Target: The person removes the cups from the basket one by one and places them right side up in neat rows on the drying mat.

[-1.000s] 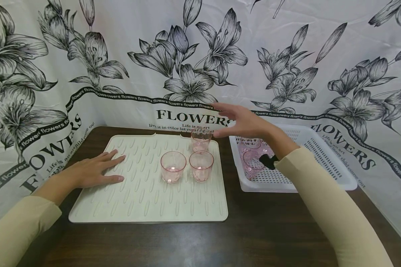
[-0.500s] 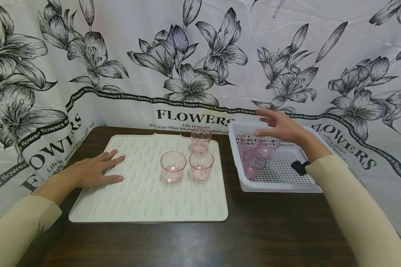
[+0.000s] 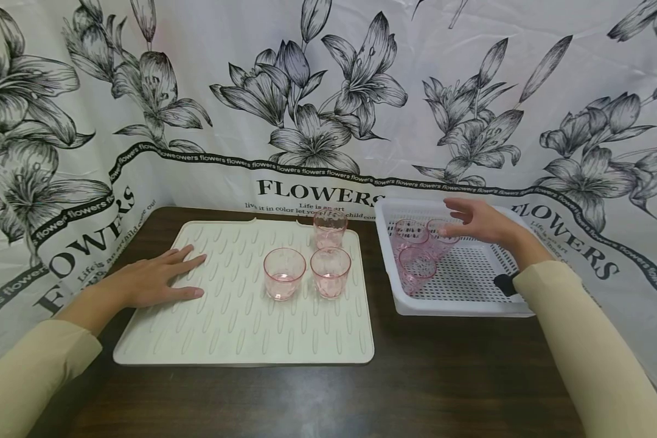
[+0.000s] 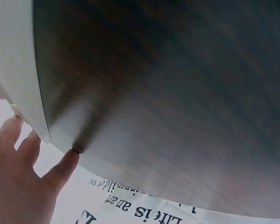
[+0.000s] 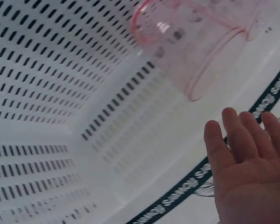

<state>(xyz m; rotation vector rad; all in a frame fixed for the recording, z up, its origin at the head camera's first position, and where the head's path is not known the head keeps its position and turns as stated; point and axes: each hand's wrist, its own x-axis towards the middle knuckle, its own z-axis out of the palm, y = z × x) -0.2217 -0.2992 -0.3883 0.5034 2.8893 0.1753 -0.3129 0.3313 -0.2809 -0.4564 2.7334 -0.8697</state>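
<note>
A person in smooth tan sleeves [image 3: 597, 340] sits or stands at a dark wood-grain table [image 3: 306, 401], its polished top catching a pale glare at the near edge. Beyond it lies a cream mat [image 3: 224, 334], flat with rounded corners and rows of slim raised ovals. The left hand [image 3: 148, 280] rests on the mat's left edge, fingers spread and holding nothing.

Toward the mat's right side stand three clear pink-tinted glasses, round and tapered: a left front glass [image 3: 283, 277], a right front glass [image 3: 330, 277] just beside it, and a rear glass [image 3: 330, 226], its base partly behind the right front one.

To the right, apart from the mat, a white slotted basket [image 3: 465, 307] holds three more pink glasses [image 3: 416, 267], patterned and clustered at its left end. Over them the right hand [image 3: 487, 225] hovers, loosely open and gripping nothing, its thumb overlapping the rearmost right one; whether they touch is unclear. The right forearm, a black band [image 3: 505, 285] at the wrist, blocks the basket's right end. Behind hangs white cloth [image 3: 224, 134] printed with black lilies and "FLOWERS."
</note>
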